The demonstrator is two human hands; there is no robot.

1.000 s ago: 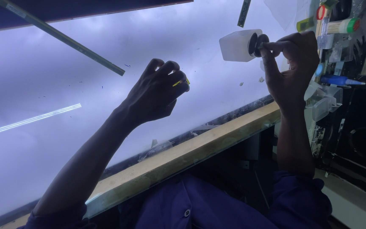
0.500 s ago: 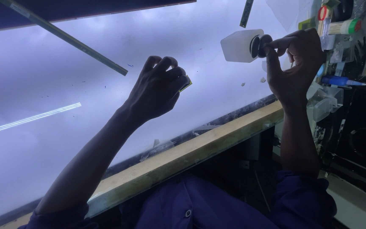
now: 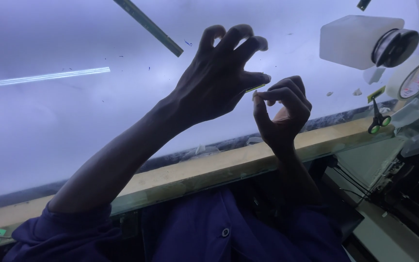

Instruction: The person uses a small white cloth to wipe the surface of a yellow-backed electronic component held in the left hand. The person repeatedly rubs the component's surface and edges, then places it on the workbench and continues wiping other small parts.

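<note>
Two hands meet over the lit glass table point(image 3: 49, 121). Our left hand point(image 3: 219, 77) pinches a thin yellow-green strip point(image 3: 255, 89) between thumb and forefinger, other fingers spread, seemingly for clearance. Our right hand point(image 3: 282, 109), curled, brings thumb and forefinger to the strip's free end; whether it grips, we cannot tell. The strip's long axis runs roughly level, pointing right. Further right sit a white container point(image 3: 350, 41) and scissors point(image 3: 378, 119).

L hand point(image 3: 219, 77) & R hand point(image 3: 282, 109) meet mid-table point(image 3: 49, 126), thin strip point(image 3: 255, 88) btwn them. Container point(image 3: 352, 41) w/ spool point(image 3: 394, 47) far right; scissors point(image 3: 378, 119) nearer, right edge.
</note>
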